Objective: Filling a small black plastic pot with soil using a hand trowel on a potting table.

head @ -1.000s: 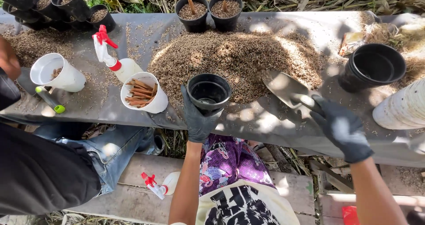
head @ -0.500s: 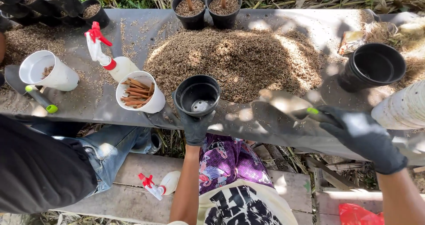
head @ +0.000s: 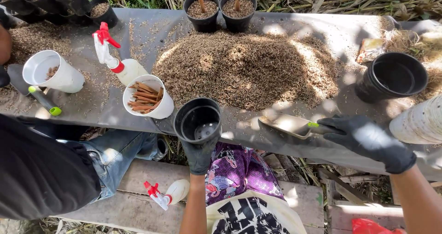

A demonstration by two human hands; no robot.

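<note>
The left hand (head: 199, 155), in a black glove, comes up from six o'clock and has its fingers clenched around the near wall of an empty round black plastic pot (head: 198, 120), which it holds upright at the near edge of the grey sheet-covered surface (head: 350, 36), its drain holes showing at the bottom. The right hand (head: 368, 139), also in a black glove, is at about four o'clock; its fingers are wrapped around the green-tipped handle of a flat metal hand trowel (head: 287, 125), whose blade points toward nine o'clock and lies low over the surface, apart from the pot and to its three o'clock. Just beyond both, at twelve o'clock, spreads a broad heap of brown husk-like potting mix (head: 246, 68). Touching distance to the pot's ten o'clock stands a white plastic cup of brown stick cuttings (head: 147, 96), and behind it lies a white spray bottle with a red trigger (head: 115, 59). Farther toward nine o'clock is a second white cup (head: 51, 72) with a green-ended tool (head: 43, 100) beside it. At the far edge, twelve o'clock, two filled black pots (head: 220, 9) each hold a cutting. A larger empty black pot (head: 393, 76) sits at two o'clock. Another person in a dark top and blue jeans (head: 115, 153) sits at eight o'clock.
</note>
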